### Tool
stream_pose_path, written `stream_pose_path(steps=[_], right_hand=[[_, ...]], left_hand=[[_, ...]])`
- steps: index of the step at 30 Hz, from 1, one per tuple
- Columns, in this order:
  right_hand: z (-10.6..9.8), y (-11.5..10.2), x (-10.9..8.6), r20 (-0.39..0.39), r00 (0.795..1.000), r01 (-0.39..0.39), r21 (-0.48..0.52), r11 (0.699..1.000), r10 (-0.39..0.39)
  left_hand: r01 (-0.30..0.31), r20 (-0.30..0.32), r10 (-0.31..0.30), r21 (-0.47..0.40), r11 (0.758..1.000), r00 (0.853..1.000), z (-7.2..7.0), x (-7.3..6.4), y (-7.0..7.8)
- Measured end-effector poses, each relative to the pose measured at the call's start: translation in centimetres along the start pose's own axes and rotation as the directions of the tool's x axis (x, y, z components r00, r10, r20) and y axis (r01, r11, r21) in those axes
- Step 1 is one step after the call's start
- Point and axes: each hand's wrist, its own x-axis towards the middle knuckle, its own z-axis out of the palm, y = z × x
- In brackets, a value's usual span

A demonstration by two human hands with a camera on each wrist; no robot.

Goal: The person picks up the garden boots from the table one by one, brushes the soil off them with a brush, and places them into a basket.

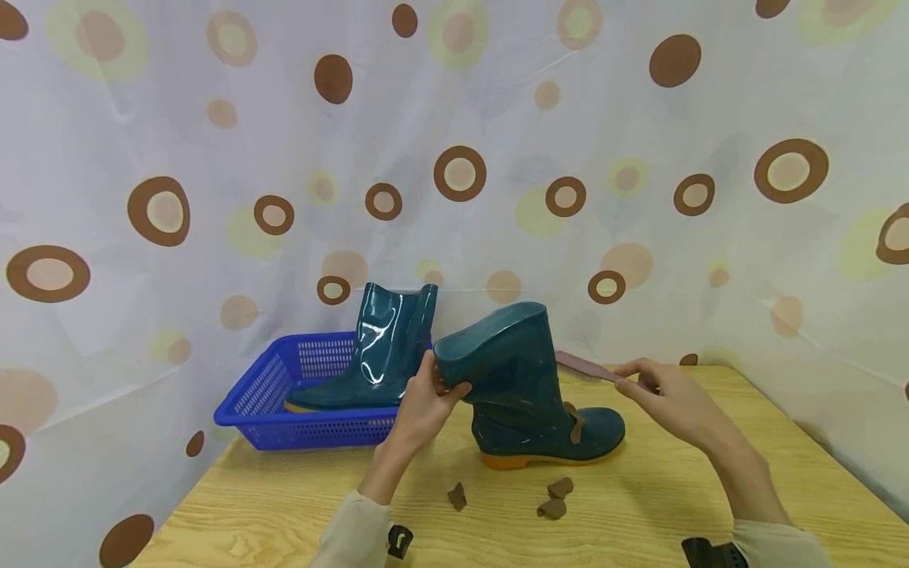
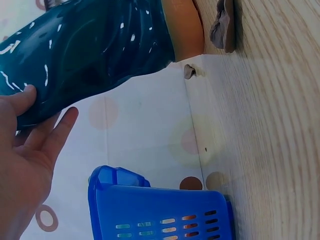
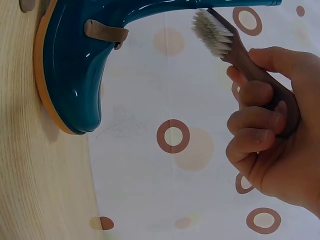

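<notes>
A glossy dark green rubber boot (image 1: 514,386) with an orange sole stands on the table, its shaft folded over toward the left. My left hand (image 1: 422,398) pinches the shaft near its top, thumb on the near side in the left wrist view. To the right of the boot, my right hand (image 1: 675,402) grips the handle of a brown brush (image 3: 245,57) with pale bristles. Its bristle end is close by the boot's shaft. A flat brown piece (image 3: 105,31) lies across the boot's instep. Several brown flakes (image 1: 560,487) lie on the table in front.
On the left, a blue plastic basket (image 1: 312,432) with slotted walls holds a second green boot (image 1: 387,339), its shaft upright. The wooden tabletop (image 1: 660,505) runs back to a white curtain (image 1: 483,102) patterned with brown circles.
</notes>
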Motion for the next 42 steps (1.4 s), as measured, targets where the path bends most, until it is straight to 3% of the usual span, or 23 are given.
stream_pose_path(steps=[17, 31, 36, 42], right_hand=[[0.5, 0.5, -0.1, 0.221, 0.974, -0.064, 0.04, 0.997, 0.053], [0.8, 0.7, 0.0, 0.259, 0.964, -0.071, 0.054, 0.996, 0.055], [1.0, 1.0, 0.0, 0.318, 0.947, -0.078, 0.068, 0.995, 0.053], [1.1, 1.3, -0.2, 0.404, 0.907, -0.171, 0.097, 0.98, 0.118]], left_hand=[[0.001, 0.019, -0.002, 0.025, 1.0, 1.0, -0.4, -0.1, 0.2], [0.034, 0.032, -0.035, 0.033, 0.999, 0.999, -0.4, 0.0, 0.2], [0.028, 0.029, -0.03, 0.064, 0.998, 0.999, -0.4, 0.0, 0.2], [0.026, 0.031, -0.028, 0.066, 0.997, 0.999, -0.4, 0.0, 0.2]])
